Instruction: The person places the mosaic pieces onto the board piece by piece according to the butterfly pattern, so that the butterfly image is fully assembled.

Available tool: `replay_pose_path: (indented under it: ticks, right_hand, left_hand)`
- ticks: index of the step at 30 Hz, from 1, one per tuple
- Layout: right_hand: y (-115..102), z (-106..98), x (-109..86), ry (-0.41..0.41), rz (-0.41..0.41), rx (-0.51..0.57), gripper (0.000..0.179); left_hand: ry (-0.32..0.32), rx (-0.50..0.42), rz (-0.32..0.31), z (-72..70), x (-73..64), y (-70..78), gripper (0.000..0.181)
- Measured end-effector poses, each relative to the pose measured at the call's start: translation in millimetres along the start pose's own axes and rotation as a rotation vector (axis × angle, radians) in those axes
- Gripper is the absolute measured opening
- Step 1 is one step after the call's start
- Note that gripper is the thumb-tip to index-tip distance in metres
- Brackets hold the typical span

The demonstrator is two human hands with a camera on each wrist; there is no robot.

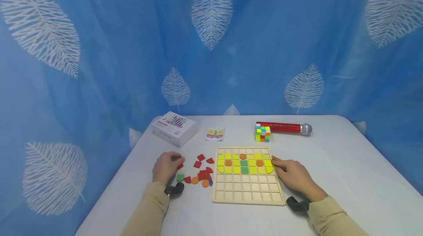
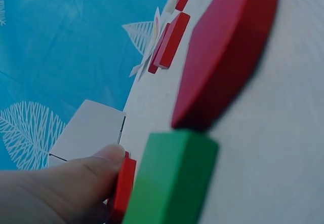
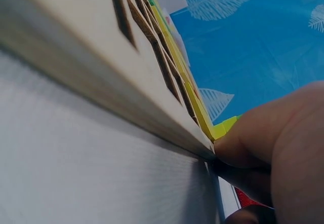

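My left hand (image 1: 165,167) is left of the loose pieces, thumb and fingers pinching a red piece (image 2: 123,191); the fingertips are hidden in the left wrist view. Close by lie a green square (image 1: 180,177) and a red quarter-circle (image 1: 187,180). My right hand (image 1: 292,174) holds the right edge of a wooden grid board (image 1: 248,203), its thumb at the rim in the right wrist view. Yellow pieces (image 1: 236,163), green squares (image 1: 244,167) and orange discs (image 1: 243,156) fill much of the board's upper rows; the lower cells show bare wood.
More red pieces (image 1: 197,164), orange discs (image 1: 205,183) and a partly covered blue piece (image 1: 210,182) lie left of the board. Behind stand a white box (image 1: 175,127), a pattern card (image 1: 214,134), a puzzle cube (image 1: 262,133) and a red microphone (image 1: 285,127).
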State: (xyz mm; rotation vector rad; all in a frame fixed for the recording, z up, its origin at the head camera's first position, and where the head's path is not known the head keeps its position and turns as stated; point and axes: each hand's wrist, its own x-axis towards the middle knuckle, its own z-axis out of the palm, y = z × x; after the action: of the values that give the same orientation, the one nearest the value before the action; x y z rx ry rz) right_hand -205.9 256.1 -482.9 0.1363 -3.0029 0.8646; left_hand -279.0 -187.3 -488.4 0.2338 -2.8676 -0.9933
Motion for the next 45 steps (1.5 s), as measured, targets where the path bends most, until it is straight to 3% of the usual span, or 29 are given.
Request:
replay_pose_path:
  ticks: [9,25,31,38,43,45]
  right_hand:
    - [3,-4,-5.9,-0.014,0.0,-0.024,0.042]
    - [-2,-2,-1.6,-0.004,-0.006,-0.006,0.044]
    - [-3,-1,-1.4,-0.002,-0.008,0.001,0.044]
    - [-3,1,-0.2,-0.003,0.009,0.002,0.045]
    - [-3,2,0.1,0.007,-0.001,-0.008,0.044]
    - [-2,2,0.0,0.008,-0.002,-0.005,0.044]
  left_hand:
    - [-0.026,0.027,0.027,4.9,-4.1,4.8,0.028]
    - [0.056,0.15,0.103,-1.5,2.7,4.6,0.027]
    - [0.097,0.061,0.104,0.6,-9.4,21.0,0.023]
    - [-0.099,-0.066,0.261,16.5,-42.3,57.0,0.015]
    - [-0.17,-0.086,0.373,30.6,-54.4,66.2,0.006]
    - [-0.202,-0.107,0.381,34.7,-56.8,68.7,0.007]
